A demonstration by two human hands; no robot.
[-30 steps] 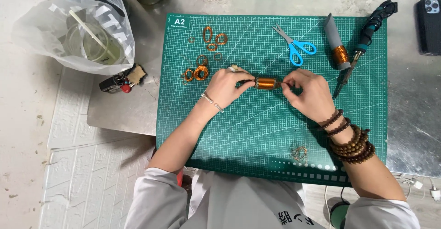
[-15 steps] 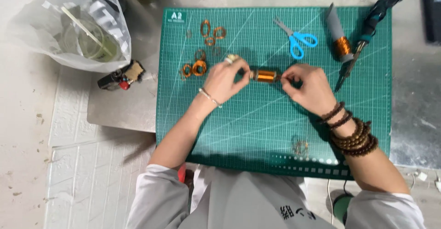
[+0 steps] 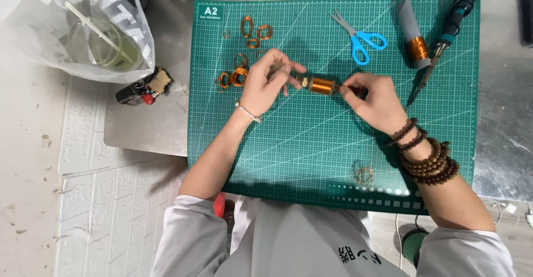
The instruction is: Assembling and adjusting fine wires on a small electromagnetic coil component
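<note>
1. Left hand (image 3: 266, 85): I see its fingers pinching the left end of the copper wire coil (image 3: 322, 85), with the thumb and forefinger closed on the core that sticks out of the winding. The grip at the end leaves the wound surface bare.
2. Right hand (image 3: 375, 100): its fingertips are pressed together on the right end of the same coil. With one hand at each end, the coil lies level above the green cutting mat (image 3: 311, 149), near the mat's centre, a little toward 12 o'clock.
3. I judge this two-ended hold to keep the winding steady and free to turn on its axis; I cannot tell whether a loose wire end is caught in either pinch.
4. Small copper rings (image 3: 240, 77) lie on the mat at 9 o'clock from the left hand, just beside it; more lie near the mat's top edge at about 11 o'clock. They are within easy reach of that hand.
5. Blue-handled scissors (image 3: 358, 38) lie at 1 o'clock from the coil, well apart from both hands.
6. A wire spool (image 3: 417, 48) on a grey cone, and a soldering iron (image 3: 444, 38) beside it, lie at 2 o'clock near the mat's right edge.
7. A thin wire tangle (image 3: 363, 175) rests at 5 o'clock, near the beaded bracelets (image 3: 427, 160) on the right wrist.
8. A plastic bag (image 3: 89, 30) sits on the table (image 3: 144, 132) off the mat, at 10 o'clock.
</note>
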